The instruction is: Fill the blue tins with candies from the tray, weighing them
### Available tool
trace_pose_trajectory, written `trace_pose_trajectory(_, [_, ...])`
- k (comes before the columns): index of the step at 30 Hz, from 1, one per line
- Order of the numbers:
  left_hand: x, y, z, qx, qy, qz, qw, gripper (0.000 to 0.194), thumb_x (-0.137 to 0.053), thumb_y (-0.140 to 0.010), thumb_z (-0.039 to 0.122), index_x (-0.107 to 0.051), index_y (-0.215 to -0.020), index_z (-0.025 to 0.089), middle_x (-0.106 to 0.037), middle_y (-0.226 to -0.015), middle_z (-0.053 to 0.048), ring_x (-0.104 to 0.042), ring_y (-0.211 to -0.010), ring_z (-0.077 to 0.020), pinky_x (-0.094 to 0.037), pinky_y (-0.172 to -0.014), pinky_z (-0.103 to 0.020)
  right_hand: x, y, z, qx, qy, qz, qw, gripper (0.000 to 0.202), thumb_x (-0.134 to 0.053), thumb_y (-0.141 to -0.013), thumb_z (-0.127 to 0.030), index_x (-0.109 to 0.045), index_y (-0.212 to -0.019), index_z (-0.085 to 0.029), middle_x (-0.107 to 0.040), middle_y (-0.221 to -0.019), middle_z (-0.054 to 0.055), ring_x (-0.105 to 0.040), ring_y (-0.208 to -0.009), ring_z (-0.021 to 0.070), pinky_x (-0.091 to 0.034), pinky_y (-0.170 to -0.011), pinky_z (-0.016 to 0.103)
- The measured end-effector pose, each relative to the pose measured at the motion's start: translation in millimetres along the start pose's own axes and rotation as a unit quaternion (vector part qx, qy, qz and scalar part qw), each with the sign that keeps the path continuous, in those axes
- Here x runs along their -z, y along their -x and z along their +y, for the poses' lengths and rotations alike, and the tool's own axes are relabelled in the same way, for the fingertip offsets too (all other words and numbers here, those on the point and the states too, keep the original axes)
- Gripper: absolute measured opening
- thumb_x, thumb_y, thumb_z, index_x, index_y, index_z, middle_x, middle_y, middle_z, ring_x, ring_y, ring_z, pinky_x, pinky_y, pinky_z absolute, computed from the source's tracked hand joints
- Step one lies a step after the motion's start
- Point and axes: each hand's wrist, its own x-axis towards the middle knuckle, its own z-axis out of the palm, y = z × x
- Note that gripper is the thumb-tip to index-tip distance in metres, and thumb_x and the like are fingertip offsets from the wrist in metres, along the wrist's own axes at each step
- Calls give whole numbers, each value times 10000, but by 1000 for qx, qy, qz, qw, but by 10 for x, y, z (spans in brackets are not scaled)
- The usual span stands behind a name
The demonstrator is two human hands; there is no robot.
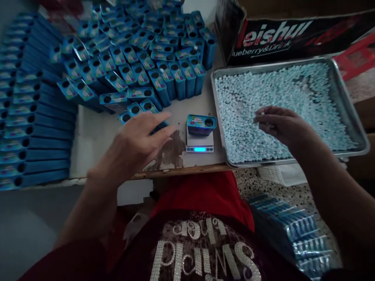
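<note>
A blue box (201, 121) with a round hole in its top stands on a small digital scale (199, 143) with a lit display. Left of the scale, my left hand (137, 136) hovers with fingers stretched and apart, holding nothing, and partly hides a few blue boxes behind it. Over the metal tray (220, 136), which is full of small pale-blue and white candies (243, 117), my right hand (283, 123) is pinched. A few white candies show at its fingertips; how many it holds is hidden.
Many upright blue boxes (175, 78) crowd the back of the table, with stacked rows of them (43, 136) at left. Behind the tray is a black cardboard box (272, 39). Below, near the floor, lie wrapped blue packs (301, 226) and a white basket (271, 175).
</note>
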Motion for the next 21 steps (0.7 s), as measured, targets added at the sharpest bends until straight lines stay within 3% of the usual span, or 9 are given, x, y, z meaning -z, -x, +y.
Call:
trace_pose_trajectory(5, [-168, -30, 138, 27, 42, 26, 998, 434, -680, -1150, 179, -703, -1572, 280, -724, -1607, -104, -748, -1444, -340, -657, -1256, -564, -254, 129, -87, -15, 16, -29, 999, 403, -1077, -736, -401, -780, -925, -203, -661, -741, 41, -480, -582, 116, -321, -474, 263])
trace_pose_trajectory(9, [-228, -25, 170, 73, 74, 49, 993, 461, -719, -1130, 180, -686, -1582, 265, -747, -1550, -101, -752, -1434, -326, -641, -1278, -538, -450, 147, -181, 24, -21, -45, 998, 345, -1045, -765, -354, -740, -867, -229, -610, -748, 30, -500, -622, 131, -372, -509, 287])
trace_pose_trajectory(14, [-312, 59, 119, 105, 155, 60, 980, 529, -794, -1087, 199, -680, -1593, 300, -764, -1513, -79, -743, -1444, -326, -607, -1318, -535, -679, 158, -341, -6, -46, -105, 993, 258, -999, -821, -267, -766, -926, -235, -637, -819, 40, -551, -679, 146, -459, -551, 292])
trace_pose_trajectory(17, [-495, 61, 139, 139, 232, 79, 959, 657, -861, -1048, 263, -624, -1656, 337, -750, -1535, -80, -751, -1424, -332, -621, -1301, -552, -797, 160, -430, 1, -61, -109, 992, 263, -1012, -840, -292, -784, -954, -228, -686, -874, 45, -603, -731, 146, -504, -590, 275])
trace_pose_trajectory(21, [-840, -54, 235, 197, 339, 110, 913, 896, -963, -955, 308, -511, -1729, 324, -673, -1648, -130, -697, -1515, -372, -629, -1281, -565, -853, 145, -487, 22, -15, -117, 993, 330, -1048, -856, -397, -797, -948, -204, -678, -806, 36, -566, -669, 128, -454, -555, 271])
